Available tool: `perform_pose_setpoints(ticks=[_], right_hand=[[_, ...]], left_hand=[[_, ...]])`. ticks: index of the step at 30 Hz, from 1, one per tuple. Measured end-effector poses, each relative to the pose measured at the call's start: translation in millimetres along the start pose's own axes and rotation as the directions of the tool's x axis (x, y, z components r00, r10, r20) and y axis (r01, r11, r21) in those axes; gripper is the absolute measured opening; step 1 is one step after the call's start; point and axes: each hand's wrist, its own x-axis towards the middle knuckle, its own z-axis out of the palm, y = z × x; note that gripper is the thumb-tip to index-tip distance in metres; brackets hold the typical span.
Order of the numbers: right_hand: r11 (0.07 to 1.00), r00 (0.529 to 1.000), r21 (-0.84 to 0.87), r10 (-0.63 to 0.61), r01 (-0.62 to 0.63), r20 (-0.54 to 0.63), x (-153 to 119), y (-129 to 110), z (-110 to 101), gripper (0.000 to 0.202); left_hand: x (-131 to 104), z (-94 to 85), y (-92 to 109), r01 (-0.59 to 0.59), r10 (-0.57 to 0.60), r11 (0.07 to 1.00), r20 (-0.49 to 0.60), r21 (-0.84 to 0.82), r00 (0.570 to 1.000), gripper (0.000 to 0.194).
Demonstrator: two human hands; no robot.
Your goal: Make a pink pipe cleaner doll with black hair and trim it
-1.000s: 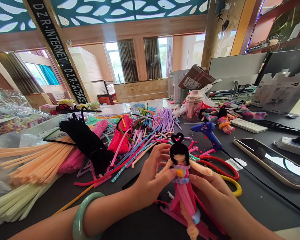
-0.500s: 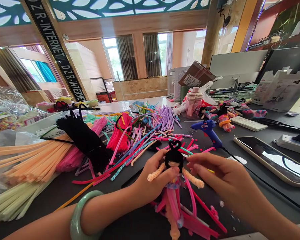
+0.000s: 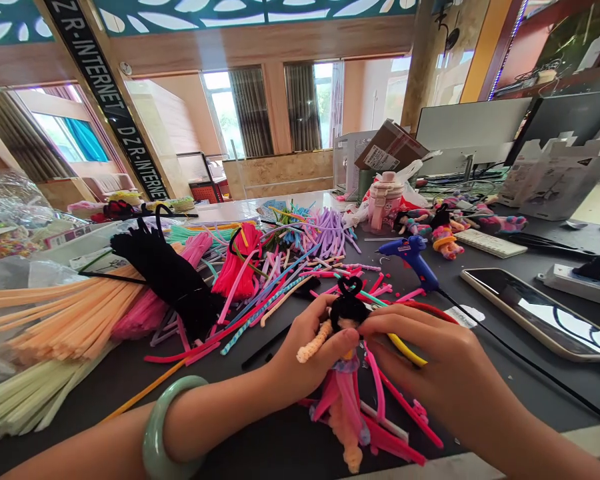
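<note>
A small doll of fuzzy stems [image 3: 347,387] has black hair with a looped top, peach limbs and a pink skirt. My left hand [image 3: 313,350] wraps round its upper body from the left, thumb across the chest below the face. One peach arm sticks out over my left fingers. My right hand [image 3: 423,343] is at the doll's right side, its fingers bent and their tips meeting beside the head. The doll's other arm is hidden behind those fingers. Yellow and red handles [image 3: 405,350] show behind my right hand.
Bundles of peach stems [image 3: 75,313], black stems [image 3: 173,280] and pink stems [image 3: 240,260] lie left and ahead. A blue glue gun [image 3: 413,260], its cord running right, a phone [image 3: 535,313], a pink bottle [image 3: 384,200] and finished dolls [image 3: 445,237] are on the right.
My right hand has moved left onto the doll's side, and its fingers have closed in, covering the arm that stuck out there. The doll's head has tilted a little. The view has shifted slightly.
</note>
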Motion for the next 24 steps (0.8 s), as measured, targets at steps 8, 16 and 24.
perform_pose_setpoints(ticks=[8, 16, 24], right_hand=[[0.985, 0.997, -0.155, -0.072, 0.075, 0.023, -1.8, 7.0, 0.3, 0.023], [0.952, 0.983, -0.255, -0.182, 0.167, -0.036, -0.1, 7.6, 1.7, 0.025], [0.906, 0.955, -0.366, -0.271, 0.212, -0.118, -0.8, 9.9, 8.0, 0.029]], left_hand=[[0.6, -3.2, 1.9, 0.039, -0.031, 0.998, 0.148, -0.051, 0.988, 0.054], [-4.2, -1.1, 4.5, 0.053, -0.041, 0.997, 0.205, -0.057, 0.978, 0.082], [-1.0, -3.4, 1.8, 0.082, -0.051, 0.989, 0.235, -0.121, 0.971, 0.092]])
